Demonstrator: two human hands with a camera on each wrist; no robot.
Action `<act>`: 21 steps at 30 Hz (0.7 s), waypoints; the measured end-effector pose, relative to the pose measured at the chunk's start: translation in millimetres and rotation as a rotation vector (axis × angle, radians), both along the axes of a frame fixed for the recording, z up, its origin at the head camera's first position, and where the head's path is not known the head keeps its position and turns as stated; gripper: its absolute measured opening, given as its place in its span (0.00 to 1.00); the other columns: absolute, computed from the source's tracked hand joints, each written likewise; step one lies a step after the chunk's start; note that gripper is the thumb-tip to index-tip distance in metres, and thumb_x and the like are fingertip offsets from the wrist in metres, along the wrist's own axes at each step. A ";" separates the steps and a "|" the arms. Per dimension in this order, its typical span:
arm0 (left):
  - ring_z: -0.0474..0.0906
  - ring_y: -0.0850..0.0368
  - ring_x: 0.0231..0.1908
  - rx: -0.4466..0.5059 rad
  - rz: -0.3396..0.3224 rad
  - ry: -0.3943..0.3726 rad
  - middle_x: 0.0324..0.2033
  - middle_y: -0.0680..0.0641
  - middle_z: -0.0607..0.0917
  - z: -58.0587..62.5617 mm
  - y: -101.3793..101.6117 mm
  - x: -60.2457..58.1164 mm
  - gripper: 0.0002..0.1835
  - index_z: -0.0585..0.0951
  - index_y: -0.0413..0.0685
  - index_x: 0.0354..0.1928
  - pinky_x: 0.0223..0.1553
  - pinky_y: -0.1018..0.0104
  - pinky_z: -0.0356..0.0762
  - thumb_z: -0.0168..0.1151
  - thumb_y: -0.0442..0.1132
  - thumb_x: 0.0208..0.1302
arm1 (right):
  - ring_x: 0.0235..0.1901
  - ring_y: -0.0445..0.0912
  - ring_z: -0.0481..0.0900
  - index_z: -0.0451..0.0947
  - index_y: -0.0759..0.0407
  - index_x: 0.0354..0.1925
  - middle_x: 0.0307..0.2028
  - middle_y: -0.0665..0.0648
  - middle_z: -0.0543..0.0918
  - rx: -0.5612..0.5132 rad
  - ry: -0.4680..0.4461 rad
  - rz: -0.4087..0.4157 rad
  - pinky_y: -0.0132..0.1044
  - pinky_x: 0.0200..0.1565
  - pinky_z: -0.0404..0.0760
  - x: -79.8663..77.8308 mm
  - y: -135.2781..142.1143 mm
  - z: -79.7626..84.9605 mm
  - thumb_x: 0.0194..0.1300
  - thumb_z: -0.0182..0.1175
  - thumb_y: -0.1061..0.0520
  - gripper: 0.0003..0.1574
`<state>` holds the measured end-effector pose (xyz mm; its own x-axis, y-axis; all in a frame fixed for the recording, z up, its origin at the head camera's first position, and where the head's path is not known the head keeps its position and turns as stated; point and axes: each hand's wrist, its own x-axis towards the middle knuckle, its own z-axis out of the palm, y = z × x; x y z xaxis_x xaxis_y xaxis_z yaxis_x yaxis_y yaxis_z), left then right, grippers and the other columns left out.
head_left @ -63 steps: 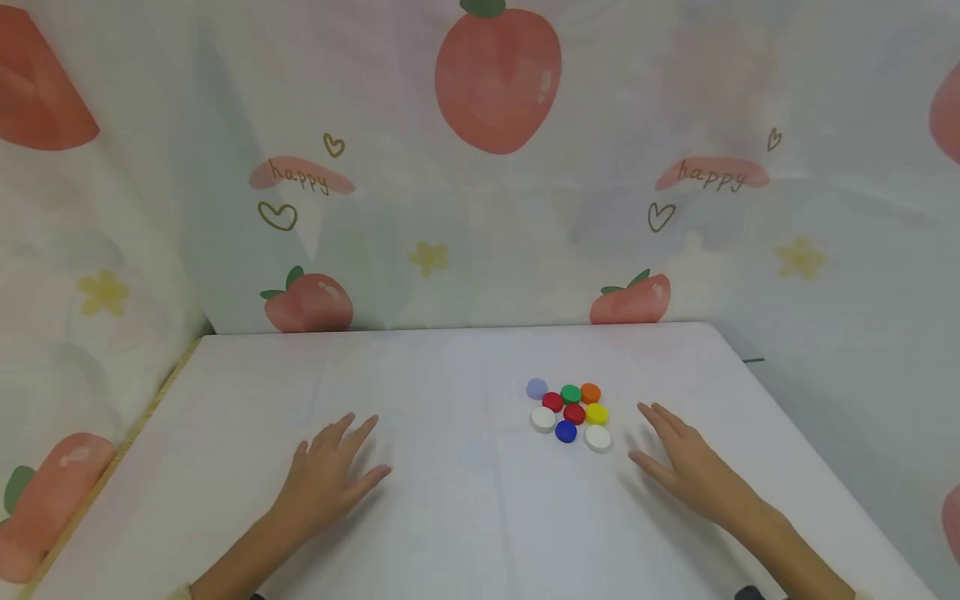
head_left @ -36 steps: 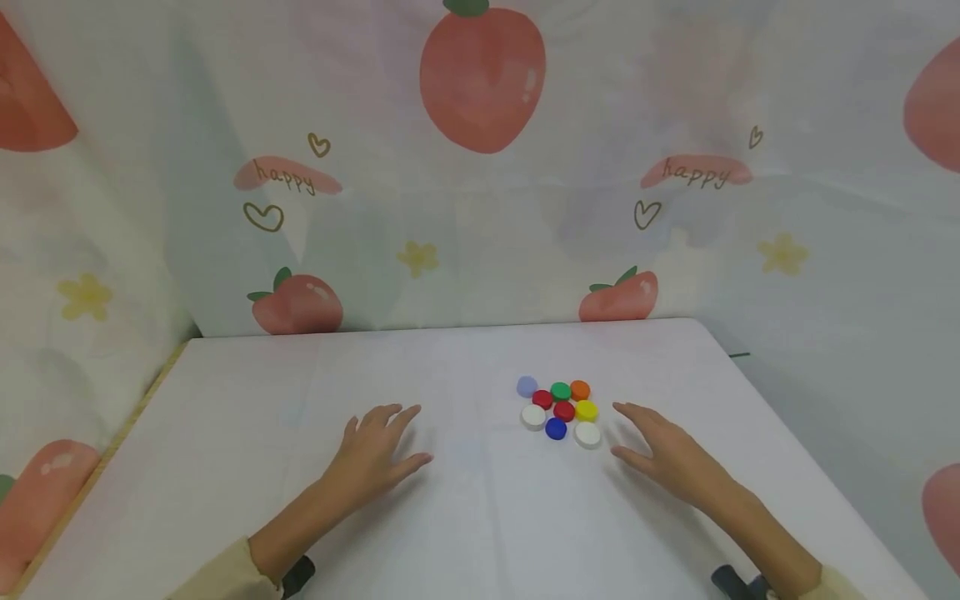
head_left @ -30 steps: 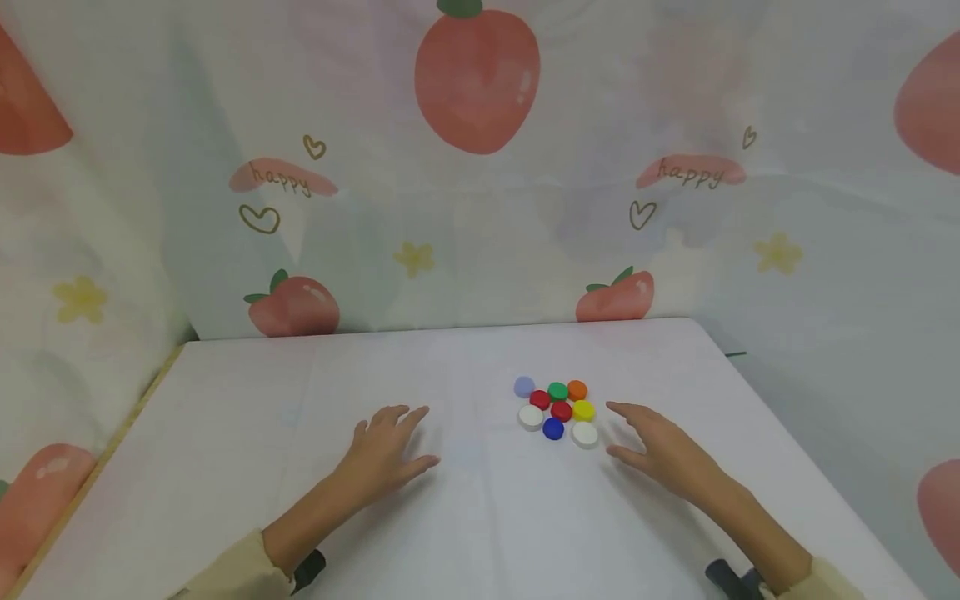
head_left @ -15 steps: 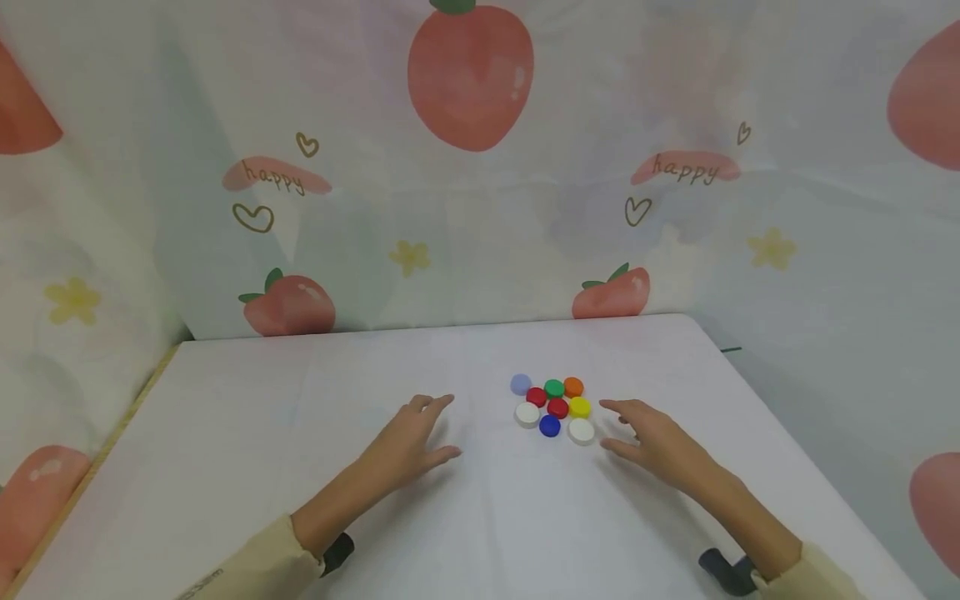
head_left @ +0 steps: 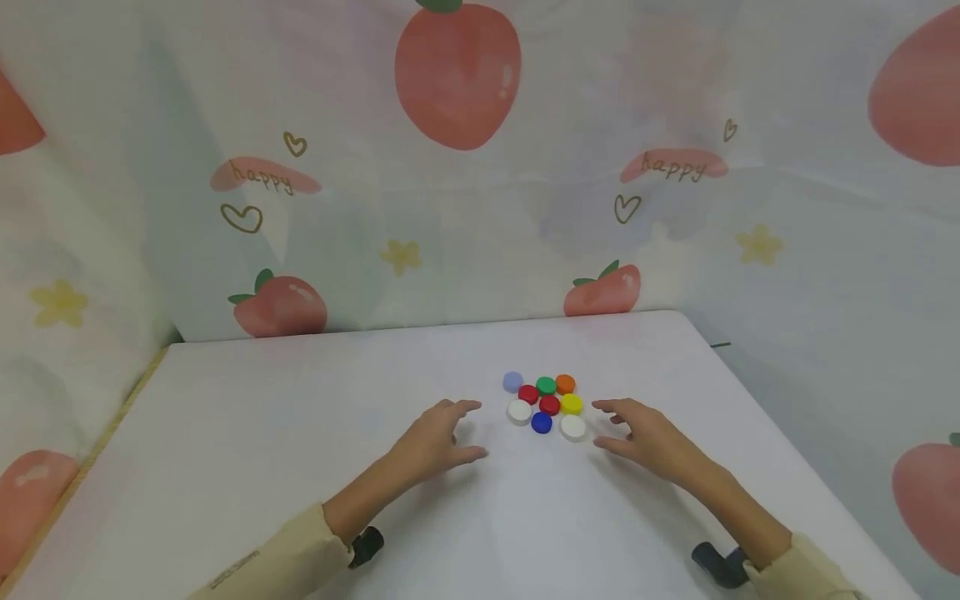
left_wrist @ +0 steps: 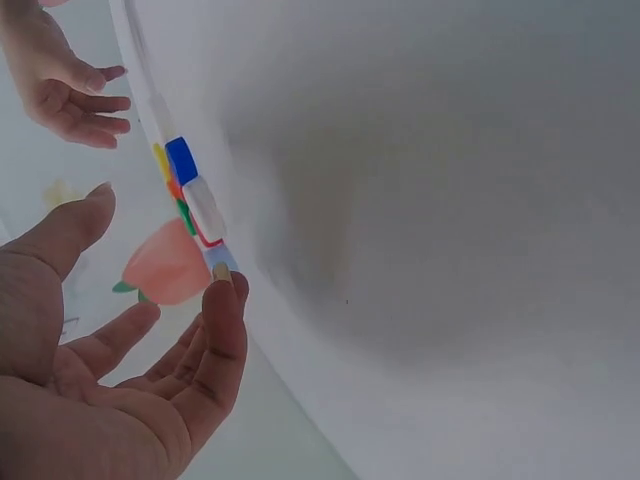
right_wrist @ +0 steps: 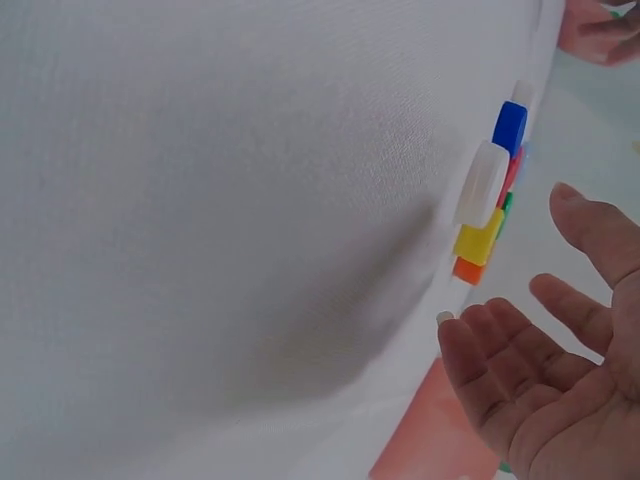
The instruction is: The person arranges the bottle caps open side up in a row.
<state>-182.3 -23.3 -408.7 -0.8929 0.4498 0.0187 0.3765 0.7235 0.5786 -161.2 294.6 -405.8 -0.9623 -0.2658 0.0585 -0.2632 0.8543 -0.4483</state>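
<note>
Left hand [head_left: 432, 442] and right hand [head_left: 651, 435] hover, loosely curved.

The plain white surface [head_left: 300, 433] carries nine flat round discs [head_left: 546, 406]: around one red disc [head_left: 550, 405], a green disc [head_left: 546, 385] behind, yellow disc [head_left: 572, 404] right, blue disc [head_left: 542, 422] in front.

I can make out a beige sleeve [head_left: 281, 557] on the left, carrying a narrow rectangular marking [head_left: 234, 570] too small for me to read. A stubby black cylinder [head_left: 367, 547] pokes out by its end. On the right I see a matching beige sleeve [head_left: 804, 573] with a bent, round-ended black fitting [head_left: 718, 565] beside it. The left hand [head_left: 435, 442] and right hand [head_left: 651, 437] are bare.
</note>
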 end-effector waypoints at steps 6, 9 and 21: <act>0.77 0.55 0.37 0.032 -0.008 -0.034 0.45 0.43 0.79 -2.2 11.7 -0.1 0.33 0.74 0.47 0.60 0.36 0.67 0.79 0.72 0.46 0.52 | 0.45 0.54 0.78 0.71 0.65 0.58 0.47 0.61 0.78 -0.026 -0.016 0.006 0.43 0.41 0.81 -1.7 2.1 -2.6 0.55 0.69 0.55 0.34; 0.77 0.52 0.43 0.034 0.002 -0.048 0.45 0.43 0.79 -4.6 17.3 -1.1 0.32 0.74 0.48 0.59 0.39 0.64 0.79 0.72 0.46 0.52 | 0.42 0.52 0.77 0.72 0.66 0.57 0.42 0.58 0.79 -0.046 -0.016 0.012 0.42 0.41 0.81 -2.2 1.2 -2.9 0.55 0.69 0.56 0.33; 0.77 0.51 0.47 0.084 0.006 -0.087 0.46 0.44 0.81 -9.1 45.1 -5.8 0.30 0.74 0.49 0.59 0.39 0.63 0.80 0.71 0.44 0.54 | 0.40 0.50 0.78 0.72 0.64 0.56 0.42 0.57 0.79 -0.071 -0.068 -0.012 0.37 0.38 0.81 -8.0 -1.3 -3.3 0.55 0.70 0.56 0.32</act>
